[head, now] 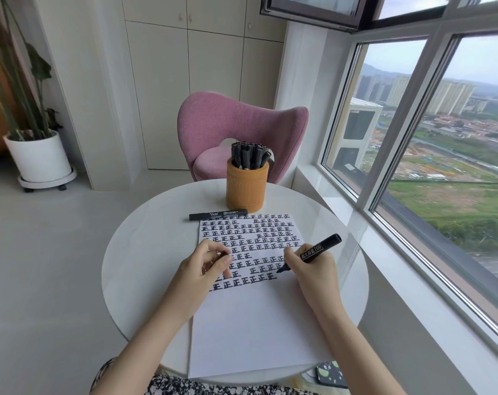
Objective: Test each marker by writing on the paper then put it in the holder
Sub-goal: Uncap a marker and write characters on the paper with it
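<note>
A white sheet of paper [250, 323] lies on the round white table [133, 252], its upper half filled with rows of black written characters. My right hand [310, 269] grips an uncapped black marker [319, 250] with its tip on the paper at the end of a row. My left hand [205, 266] rests on the paper's left edge, fingers curled round a small black object, probably the cap. Another capped black marker [217, 215] lies just above the paper. Behind it stands an orange holder [247, 188] with several black markers in it.
A pink chair [242, 132] faces the table from the far side. A window sill and large window run along the right. A phone in a patterned case [330, 374] lies at the table's near right edge. A potted plant [38, 158] stands on the floor at left.
</note>
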A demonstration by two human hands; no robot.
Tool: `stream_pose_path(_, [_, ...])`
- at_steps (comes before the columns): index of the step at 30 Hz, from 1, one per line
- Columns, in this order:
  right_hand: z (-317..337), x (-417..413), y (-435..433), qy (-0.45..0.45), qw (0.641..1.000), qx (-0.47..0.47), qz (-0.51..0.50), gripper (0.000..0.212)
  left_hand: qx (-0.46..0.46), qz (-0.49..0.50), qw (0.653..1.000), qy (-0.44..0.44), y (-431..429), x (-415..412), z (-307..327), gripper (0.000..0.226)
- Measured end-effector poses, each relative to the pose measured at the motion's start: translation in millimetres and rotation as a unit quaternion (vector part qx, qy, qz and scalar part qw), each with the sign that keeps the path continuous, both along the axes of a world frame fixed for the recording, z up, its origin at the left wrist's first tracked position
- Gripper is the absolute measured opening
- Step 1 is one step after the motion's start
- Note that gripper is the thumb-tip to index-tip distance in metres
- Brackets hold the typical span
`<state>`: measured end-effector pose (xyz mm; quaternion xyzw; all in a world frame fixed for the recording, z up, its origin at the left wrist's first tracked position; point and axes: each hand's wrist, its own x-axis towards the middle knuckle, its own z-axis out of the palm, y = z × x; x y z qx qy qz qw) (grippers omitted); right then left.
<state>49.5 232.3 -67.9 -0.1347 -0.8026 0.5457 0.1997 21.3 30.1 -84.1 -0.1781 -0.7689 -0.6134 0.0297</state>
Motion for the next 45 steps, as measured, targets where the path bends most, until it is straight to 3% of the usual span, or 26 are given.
stream_pose_path(45, [-0.2, 2.3, 1.5, 0.013, 1.000, 0.006, -0.003, 0.029, -0.005, 0.007, 1.000, -0.014, 1.7, -0.5, -1.2, 0.005])
